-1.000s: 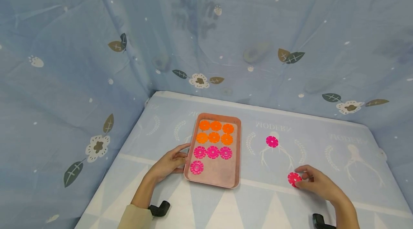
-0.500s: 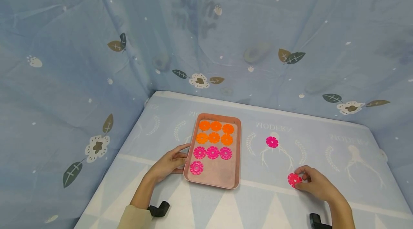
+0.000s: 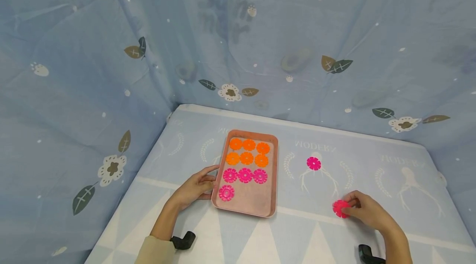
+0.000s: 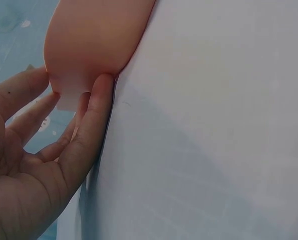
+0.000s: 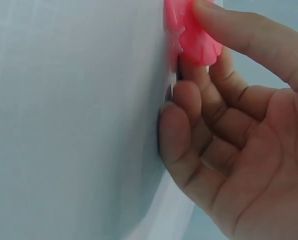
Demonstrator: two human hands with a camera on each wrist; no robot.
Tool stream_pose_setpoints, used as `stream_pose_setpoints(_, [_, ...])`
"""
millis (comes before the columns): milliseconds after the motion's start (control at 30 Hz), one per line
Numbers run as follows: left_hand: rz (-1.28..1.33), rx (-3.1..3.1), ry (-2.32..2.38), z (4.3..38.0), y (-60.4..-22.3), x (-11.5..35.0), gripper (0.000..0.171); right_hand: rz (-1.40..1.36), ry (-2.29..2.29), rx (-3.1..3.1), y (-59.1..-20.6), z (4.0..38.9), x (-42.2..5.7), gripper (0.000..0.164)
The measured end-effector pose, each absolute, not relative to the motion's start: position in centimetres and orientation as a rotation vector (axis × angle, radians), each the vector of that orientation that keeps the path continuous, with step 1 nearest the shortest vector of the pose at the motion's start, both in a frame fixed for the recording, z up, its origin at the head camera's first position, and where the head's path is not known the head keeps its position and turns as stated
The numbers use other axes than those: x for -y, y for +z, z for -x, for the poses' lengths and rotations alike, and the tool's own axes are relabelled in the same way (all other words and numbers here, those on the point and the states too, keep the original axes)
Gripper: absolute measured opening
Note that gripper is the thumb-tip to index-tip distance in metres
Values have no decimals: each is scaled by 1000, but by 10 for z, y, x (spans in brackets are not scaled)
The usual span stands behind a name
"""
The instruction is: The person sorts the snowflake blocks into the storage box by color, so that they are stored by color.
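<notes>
My right hand point(image 3: 366, 209) pinches a hot-pink slotted flower disc point(image 3: 340, 208) between thumb and fingers, low over the table right of the tray. In the right wrist view the thumb lies across the disc point(image 5: 201, 42) and the lower fingers curl near the cloth. At the tray's left side, my left hand point(image 3: 193, 189) touches the pink tray point(image 3: 245, 210) with extended fingers, as the left wrist view shows at the tray's outer wall point(image 4: 96, 40). Inside the tray, several orange discs point(image 3: 246, 158) fill two rows, with pink discs point(image 3: 245, 175) in front of them.
Another magenta disc point(image 3: 314, 163) lies on the patterned tablecloth point(image 3: 297, 231), right of the tray. Blue printed curtains point(image 3: 260, 49) close off the back and left of the table. Black wrist mounts point(image 3: 184, 240) stick out beside both wrists.
The disc in my right hand has shifted slightly right and now looks blurred. My left hand and the tray have stayed where they were.
</notes>
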State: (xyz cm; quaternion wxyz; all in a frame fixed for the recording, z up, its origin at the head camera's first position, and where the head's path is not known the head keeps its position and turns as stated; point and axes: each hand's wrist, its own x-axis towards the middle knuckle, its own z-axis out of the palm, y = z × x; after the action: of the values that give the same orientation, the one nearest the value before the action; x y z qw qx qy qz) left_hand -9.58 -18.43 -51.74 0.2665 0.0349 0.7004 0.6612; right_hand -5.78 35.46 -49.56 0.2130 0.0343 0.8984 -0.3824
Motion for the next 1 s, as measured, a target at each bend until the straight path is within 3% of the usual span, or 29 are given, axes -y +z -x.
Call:
stream_pose_setpoints(500, [-114, -1881, 1793, 96, -516, 184, 56, -85, -1262, -2352, -494, 56, -359, 22])
stream_pose_setpoints(1000, [-78, -1889, 1794, 96, -517, 184, 57, -59, -1301, -2384, -497, 63, -349, 32])
